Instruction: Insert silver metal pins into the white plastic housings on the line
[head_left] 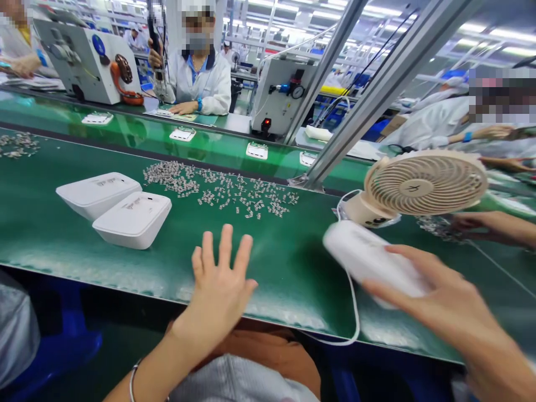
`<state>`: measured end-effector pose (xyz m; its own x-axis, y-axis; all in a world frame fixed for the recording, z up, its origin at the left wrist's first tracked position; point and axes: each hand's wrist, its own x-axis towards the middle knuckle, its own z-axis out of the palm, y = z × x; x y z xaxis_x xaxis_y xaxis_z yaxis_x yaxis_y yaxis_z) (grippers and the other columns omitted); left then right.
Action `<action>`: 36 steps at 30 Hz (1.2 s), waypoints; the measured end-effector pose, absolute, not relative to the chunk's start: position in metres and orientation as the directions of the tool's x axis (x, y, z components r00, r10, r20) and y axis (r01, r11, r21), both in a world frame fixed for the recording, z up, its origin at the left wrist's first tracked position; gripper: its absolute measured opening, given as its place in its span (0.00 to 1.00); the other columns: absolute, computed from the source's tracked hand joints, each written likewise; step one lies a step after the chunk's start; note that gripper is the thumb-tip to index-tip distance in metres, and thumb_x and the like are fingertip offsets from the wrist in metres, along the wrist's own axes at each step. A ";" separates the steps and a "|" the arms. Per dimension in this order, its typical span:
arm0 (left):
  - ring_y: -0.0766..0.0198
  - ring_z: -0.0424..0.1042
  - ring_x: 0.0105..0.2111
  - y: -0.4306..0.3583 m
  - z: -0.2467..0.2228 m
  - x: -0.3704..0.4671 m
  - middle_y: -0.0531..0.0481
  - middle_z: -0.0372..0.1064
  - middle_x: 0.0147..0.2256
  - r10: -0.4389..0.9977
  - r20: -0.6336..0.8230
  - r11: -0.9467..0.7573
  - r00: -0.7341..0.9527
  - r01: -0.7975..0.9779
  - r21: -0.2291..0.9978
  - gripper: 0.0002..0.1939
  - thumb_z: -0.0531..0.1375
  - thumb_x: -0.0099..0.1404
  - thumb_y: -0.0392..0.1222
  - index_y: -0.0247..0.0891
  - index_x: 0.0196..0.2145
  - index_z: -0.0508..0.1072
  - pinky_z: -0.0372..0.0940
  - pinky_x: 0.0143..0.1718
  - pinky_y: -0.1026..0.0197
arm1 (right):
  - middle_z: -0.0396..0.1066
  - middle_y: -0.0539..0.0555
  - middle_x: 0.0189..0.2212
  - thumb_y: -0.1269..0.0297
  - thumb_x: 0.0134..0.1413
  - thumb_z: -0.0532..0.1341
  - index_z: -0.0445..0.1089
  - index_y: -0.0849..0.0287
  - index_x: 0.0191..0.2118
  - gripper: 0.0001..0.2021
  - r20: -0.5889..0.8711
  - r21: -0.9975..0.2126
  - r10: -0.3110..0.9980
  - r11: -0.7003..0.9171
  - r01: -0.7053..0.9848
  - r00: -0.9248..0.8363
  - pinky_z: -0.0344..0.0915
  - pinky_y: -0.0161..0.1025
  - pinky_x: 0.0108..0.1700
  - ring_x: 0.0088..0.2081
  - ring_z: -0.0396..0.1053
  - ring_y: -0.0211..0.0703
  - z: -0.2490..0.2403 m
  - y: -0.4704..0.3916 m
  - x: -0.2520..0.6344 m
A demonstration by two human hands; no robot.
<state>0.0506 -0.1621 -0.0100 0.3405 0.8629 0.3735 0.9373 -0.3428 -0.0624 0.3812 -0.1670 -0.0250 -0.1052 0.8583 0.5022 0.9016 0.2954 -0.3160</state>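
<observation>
- Here's my landmark, the beige round desk fan with spiral slats (425,187), standing on the long green work surface (285,268).
- On the near side of the fan, my right hand (444,301) has the smooth white rounded-box device (374,259), thumb and fingers partly curled about its end; both are motion-blurred, and I can't tell whether the device touches the surface.
- Left of the fan and nearer me, my left hand (220,285) is wide open, fingers spread, gripping nothing.
- Well left of the fan, two matching white rounded boxes, the rear one (98,192) and the front one (134,219), sit close together, overlapping in my view.
- Between those boxes and the fan, there's a loose scatter of tiny silvery metal pieces (226,187), densest at its left end.
- A thin white cable (355,307) loops down on the near side of the fan, over the surface's edge.
- Just right of the fan, another person's hand (489,223) is at a smaller heap of metal pieces (438,226).
- Beyond and left of the fan, flat white frames (182,134) line a green strip, with a masked worker in white (205,78) behind it.
</observation>
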 end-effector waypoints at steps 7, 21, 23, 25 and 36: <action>0.30 0.42 0.60 -0.177 -0.012 0.049 0.36 0.47 0.63 0.784 0.445 -0.461 0.432 0.886 -0.048 0.19 0.62 0.55 0.47 0.33 0.42 0.73 0.54 0.50 0.36 | 0.59 0.62 0.58 0.48 0.44 0.65 0.66 0.56 0.51 0.29 0.407 -0.485 0.746 0.665 0.567 -0.527 0.64 0.50 0.53 0.57 0.60 0.55 -0.004 -0.127 0.250; 0.42 0.58 0.55 -0.196 -0.023 0.066 0.46 0.59 0.58 0.813 0.461 -0.328 0.356 0.934 -0.144 0.34 0.61 0.52 0.60 0.44 0.54 0.67 0.46 0.52 0.47 | 0.67 0.56 0.28 0.72 0.51 0.54 0.69 0.60 0.27 0.08 0.375 -0.362 0.858 0.485 0.796 -0.352 0.63 0.40 0.36 0.30 0.65 0.42 -0.040 -0.029 0.233; 0.41 0.58 0.55 -0.192 -0.027 0.076 0.44 0.59 0.58 0.821 0.496 -0.228 0.282 0.959 -0.168 0.35 0.62 0.52 0.60 0.41 0.54 0.67 0.48 0.52 0.48 | 0.66 0.55 0.27 0.71 0.54 0.53 0.66 0.59 0.27 0.08 0.402 -0.368 0.852 0.485 0.793 -0.334 0.63 0.39 0.34 0.29 0.64 0.41 -0.037 -0.039 0.233; 0.41 0.59 0.55 -0.188 -0.030 0.087 0.42 0.59 0.57 0.821 0.523 -0.143 0.231 0.969 -0.203 0.36 0.61 0.53 0.60 0.37 0.55 0.66 0.50 0.52 0.49 | 0.66 0.52 0.25 0.70 0.56 0.51 0.64 0.59 0.28 0.08 0.434 -0.406 0.842 0.500 0.765 -0.320 0.62 0.36 0.31 0.26 0.63 0.38 -0.032 -0.052 0.230; 0.40 0.58 0.56 -0.180 -0.032 0.102 0.33 0.58 0.57 0.838 0.503 -0.134 0.212 0.973 -0.187 0.33 0.53 0.63 0.55 0.26 0.57 0.62 0.56 0.50 0.50 | 0.68 0.52 0.26 0.74 0.55 0.51 0.66 0.59 0.31 0.08 0.512 -0.448 0.732 0.674 0.587 -0.450 0.64 0.34 0.30 0.28 0.65 0.37 -0.012 -0.098 0.214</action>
<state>0.1018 -0.1797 -0.0320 0.2124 0.8377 0.5032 0.9731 -0.1345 -0.1868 0.2145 -0.0980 -0.0122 -0.4496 0.7320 0.5119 0.5869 0.6741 -0.4485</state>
